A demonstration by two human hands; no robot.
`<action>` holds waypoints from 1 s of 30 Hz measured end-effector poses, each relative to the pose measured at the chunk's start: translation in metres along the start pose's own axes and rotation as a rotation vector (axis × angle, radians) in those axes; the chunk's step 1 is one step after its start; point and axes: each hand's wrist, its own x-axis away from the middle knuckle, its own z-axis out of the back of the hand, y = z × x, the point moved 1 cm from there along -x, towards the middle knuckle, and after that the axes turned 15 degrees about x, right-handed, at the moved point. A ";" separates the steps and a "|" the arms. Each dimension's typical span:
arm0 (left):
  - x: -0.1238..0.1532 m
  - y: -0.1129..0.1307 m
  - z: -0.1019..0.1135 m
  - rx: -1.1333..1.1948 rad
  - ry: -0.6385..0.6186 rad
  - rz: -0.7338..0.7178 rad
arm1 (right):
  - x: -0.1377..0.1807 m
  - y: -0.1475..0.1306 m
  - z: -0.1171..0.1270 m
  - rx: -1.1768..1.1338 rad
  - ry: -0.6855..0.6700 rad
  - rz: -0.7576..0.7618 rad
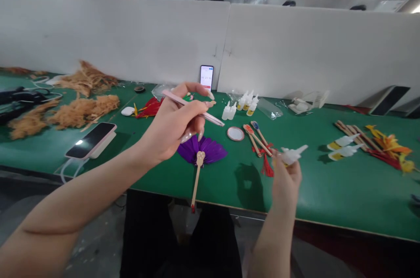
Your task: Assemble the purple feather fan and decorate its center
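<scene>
My left hand (179, 118) is closed around slim pink tweezers (213, 118), whose tip slants down to the right. Below it a purple feather fan (215, 152) with a pale wooden handle (197, 177) lies on the green table, its handle end at the front edge. Part of the fan is hidden by my fingers. My right hand (286, 175), raised over the table, grips a small glue bottle (290, 156) with a white pointed nozzle aimed up and right. Just left of that hand lie small wooden-handled pieces (254, 138) with red tassels (267, 167).
Several small glue bottles (247, 102) stand at the back, and two more (343, 147) lie at right. A round white-and-red lid (235, 133) sits mid-table. Brown fibre bundles (83, 109) and a phone (92, 140) are at left; another phone (206, 77) leans on the partition (157, 41).
</scene>
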 end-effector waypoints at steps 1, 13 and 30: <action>-0.002 -0.006 0.005 -0.039 -0.004 -0.009 | 0.005 0.005 -0.006 0.071 -0.064 0.027; -0.009 -0.111 0.099 -0.565 0.024 0.179 | 0.033 0.034 -0.033 0.546 -0.368 0.135; 0.010 -0.157 0.119 -0.578 0.131 0.203 | 0.076 0.010 -0.007 0.511 0.208 0.347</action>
